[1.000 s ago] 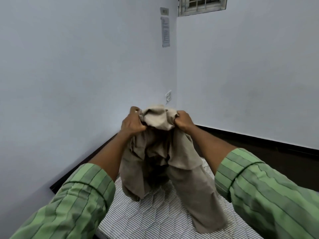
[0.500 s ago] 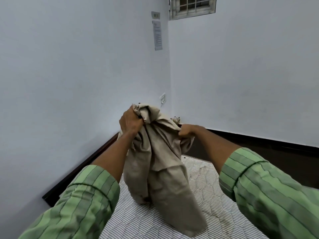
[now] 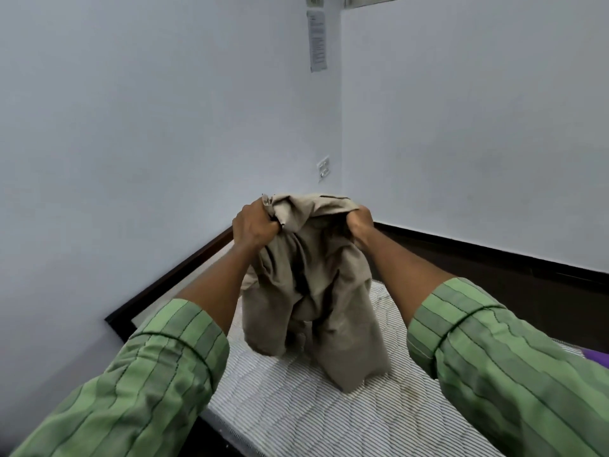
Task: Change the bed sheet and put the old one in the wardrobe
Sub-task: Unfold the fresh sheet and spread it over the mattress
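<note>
I see the sheet (image 3: pixel 309 291), beige, bunched and creased, held up by its top edge. It hangs in two uneven folds, lower ends touching the striped mattress (image 3: pixel 296 407), which lies bare.

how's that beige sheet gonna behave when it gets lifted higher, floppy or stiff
Probably very floppy: the beige sheet sags in deep folds between the left hand and right hand. Likely light, since bunched fistfuls hold it up. Its hanging ends reach the striped mattress, so it may drag.
</note>
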A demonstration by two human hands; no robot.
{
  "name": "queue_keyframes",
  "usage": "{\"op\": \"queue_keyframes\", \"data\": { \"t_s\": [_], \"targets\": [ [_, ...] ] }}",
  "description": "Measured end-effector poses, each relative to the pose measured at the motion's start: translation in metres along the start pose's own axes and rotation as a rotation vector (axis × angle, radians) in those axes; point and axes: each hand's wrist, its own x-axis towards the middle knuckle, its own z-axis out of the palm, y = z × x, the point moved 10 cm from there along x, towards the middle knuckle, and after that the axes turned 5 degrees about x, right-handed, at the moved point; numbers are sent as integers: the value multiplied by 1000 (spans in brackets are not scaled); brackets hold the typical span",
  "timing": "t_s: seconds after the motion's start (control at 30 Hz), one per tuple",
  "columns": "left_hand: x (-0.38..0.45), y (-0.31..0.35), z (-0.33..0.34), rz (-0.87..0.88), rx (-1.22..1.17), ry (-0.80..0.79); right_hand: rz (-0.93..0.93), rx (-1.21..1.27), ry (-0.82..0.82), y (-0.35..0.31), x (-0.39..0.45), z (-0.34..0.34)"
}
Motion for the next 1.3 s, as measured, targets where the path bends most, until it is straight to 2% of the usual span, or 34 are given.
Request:
{"op": "queue_keyframes", "data": {
  "t_s": [0.1,0.2,0.27,0.33,0.4,0.47,0.57,0.67,0.7,0.77,0.8,0.83,0.93,0.97,1.03,1.1,1.2,1.27,1.3],
  "targets": [
    [-36,14,1,-4,11,-1,-47,-120,-9,-14,-42,-15],
    [-63,31,-6,-42,13,-22,-205,-238,8,-55,-92,-43],
    [-84,41,-11,-88,-29,-27,-312,-304,71,-65,-110,-70],
    [-106,46,-28,-150,-85,78,-442,-374,169,-73,-132,-100],
    [-123,61,-42,-100,-48,123,-579,-512,171,-85,-156,-116],
    [-143,93,-40,27,20,23,-683,-565,191,-96,-180,-136],
    [-175,110,-49,-6,-22,30,-650,-571,280,-94,-201,-166],
    [-215,127,-57,49,35,-35,-637,-741,207,-90,-234,-177],
    [-225,131,-61,47,45,-32,-638,-837,118,-85,-238,-177],
    [-246,131,-76,-33,0,40,-614,-1104,-177,-62,-244,-169],
    [-256,131,-83,-69,9,54,-592,-1179,-253,-53,-247,-174],
    [-264,135,-89,-88,39,52,-594,-1145,-215,-55,-251,-188],
    [-281,143,-102,-116,72,45,-701,-755,301,-93,-268,-255],
    [-282,148,-102,-102,52,31,-725,-662,418,-104,-278,-272],
    [-279,160,-86,-44,-24,-128,-778,-591,529,-129,-286,-285],
    [-280,173,-55,31,-135,-343,-832,-564,554,-142,-283,-288],
    [-259,169,-25,-1,-297,-279,-917,-585,422,-144,-265,-280],
    [-254,181,-12,-52,-443,-308,-777,-568,368,-143,-241,-287],
    [-257,193,-11,-74,-469,-332,-650,-567,325,-136,-228,-293]
  ]
}}
